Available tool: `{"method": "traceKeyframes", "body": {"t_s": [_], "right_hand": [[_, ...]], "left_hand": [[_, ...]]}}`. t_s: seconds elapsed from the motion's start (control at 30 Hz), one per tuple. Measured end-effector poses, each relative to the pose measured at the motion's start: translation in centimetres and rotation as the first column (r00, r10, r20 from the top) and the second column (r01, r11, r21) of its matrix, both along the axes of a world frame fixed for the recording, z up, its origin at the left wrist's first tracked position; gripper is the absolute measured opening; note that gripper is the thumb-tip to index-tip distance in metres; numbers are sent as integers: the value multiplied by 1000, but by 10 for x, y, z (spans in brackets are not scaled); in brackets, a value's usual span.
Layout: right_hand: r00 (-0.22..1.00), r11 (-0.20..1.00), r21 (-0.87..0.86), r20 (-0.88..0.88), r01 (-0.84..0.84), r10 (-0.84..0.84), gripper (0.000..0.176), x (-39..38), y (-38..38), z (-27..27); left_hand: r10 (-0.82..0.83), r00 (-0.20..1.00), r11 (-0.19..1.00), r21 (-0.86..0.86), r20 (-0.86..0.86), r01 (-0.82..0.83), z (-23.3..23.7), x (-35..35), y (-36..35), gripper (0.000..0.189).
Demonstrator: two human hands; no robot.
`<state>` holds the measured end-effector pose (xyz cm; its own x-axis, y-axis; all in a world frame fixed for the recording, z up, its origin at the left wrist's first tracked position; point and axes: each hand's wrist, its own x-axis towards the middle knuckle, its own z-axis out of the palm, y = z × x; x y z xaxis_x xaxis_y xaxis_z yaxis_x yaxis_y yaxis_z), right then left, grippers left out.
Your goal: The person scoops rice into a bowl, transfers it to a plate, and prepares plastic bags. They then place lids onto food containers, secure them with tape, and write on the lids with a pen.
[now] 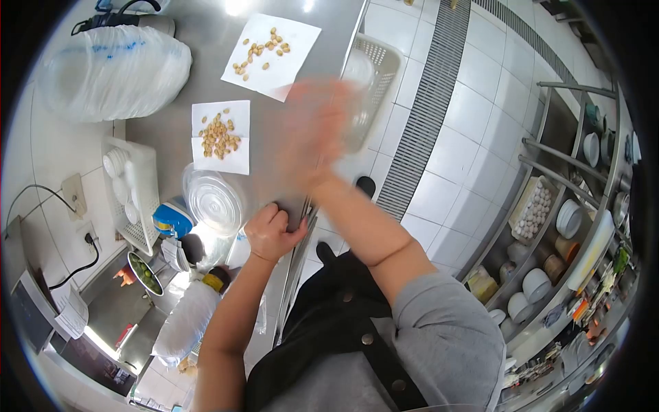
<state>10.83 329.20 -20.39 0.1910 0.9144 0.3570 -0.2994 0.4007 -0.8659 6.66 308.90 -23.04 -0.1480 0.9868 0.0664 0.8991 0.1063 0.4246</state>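
My left hand [270, 231] rests on the steel counter [154, 127] near its front edge, fingers curled into a fist and thumb out to the side. My right hand [319, 127] is smeared by motion over the counter's edge, so its fingers cannot be made out. Beside it, a white paper sheet [292, 65] carries scattered tan nuts or beans [257, 50]. On a smaller, creased paper [239, 163] lies a denser cluster of similar pieces [220, 139]. Clear round plastic lids [214, 199] sit just left of my left hand.
A big plastic-wrapped bundle [117, 72] stands at the counter's back left, with a white basket [151, 206] of white containers nearby. Past the counter's right edge is another basket [391, 65]. A floor grate [429, 117] crosses the tiles toward shelves [549, 240] of bowls.
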Motion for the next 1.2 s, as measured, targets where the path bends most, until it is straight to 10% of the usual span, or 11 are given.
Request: {"method": "traceKeyframes", "body": {"t_s": [0.1,0.2,0.3,0.4,0.63,0.77,0.87,1.2], "right_hand": [[883,873,-256,343,415,-320,26,68,77,-87],[722,924,-292,691,246,26,20,88,137,-198],[240,843,-512,850,166,469,21,83,169,-252],[144,847,-487,873,212,466,21,72,182,-279],[218,819,-518,853,245,474,14,77,193,-318],[541,630,-727,658,273,524,16,84,203,-368],[358,789,-505,850,350,386,24,86,194,-364],[334,831,-443,881,337,335,26,85,179,-327]], "left_hand": [[-15,997,1000,9,-69,16,2,0,4,42],[-9,999,999,30,-52,11,0,0,5,46],[-11,999,1000,24,-51,12,3,-2,5,45],[-9,999,1000,21,-42,10,2,-2,5,44],[-12,998,1000,28,-56,13,2,-5,4,43],[-17,998,999,41,-56,20,1,-5,3,43],[-14,998,999,52,-60,17,2,-4,4,44],[-1,999,999,52,-50,4,3,-4,2,43]]}}
